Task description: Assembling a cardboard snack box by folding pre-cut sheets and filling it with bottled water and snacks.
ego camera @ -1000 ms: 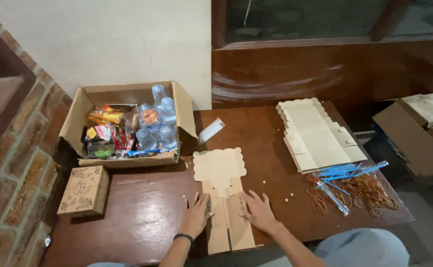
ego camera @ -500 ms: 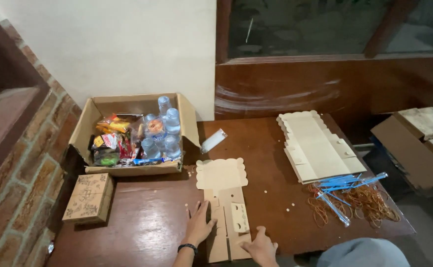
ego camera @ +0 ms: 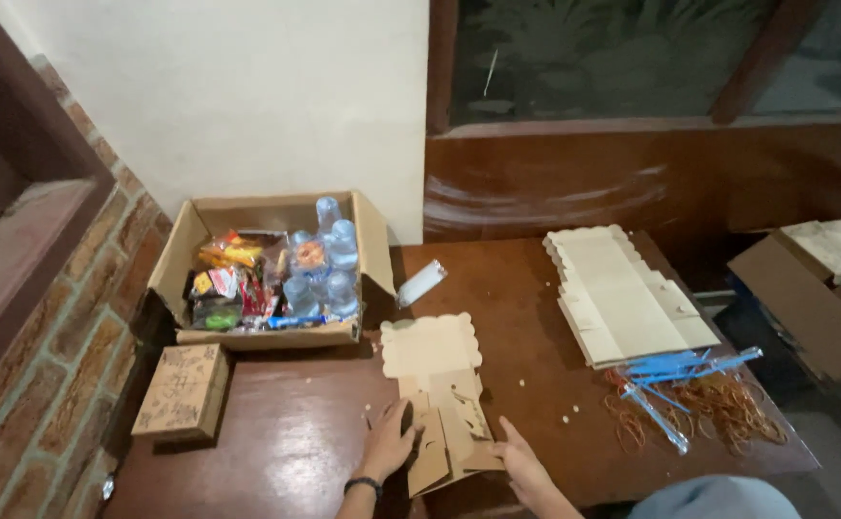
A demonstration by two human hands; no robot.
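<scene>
Both hands, left hand (ego camera: 387,444) and right hand (ego camera: 519,464), grip one flat tan scalloped cardboard box blank (ego camera: 437,389) at the brown wooden table (ego camera: 286,432)'s six-o'clock edge; bare tabletop at nine o'clock.

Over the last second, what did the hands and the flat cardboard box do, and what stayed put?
The left hand and right hand drew back toward the near table edge and now grip the flat cardboard box, lifting its side flaps from flat to partly raised. The snack carton, small brown box, stack of flat boxes and rubber bands stayed put.
</scene>
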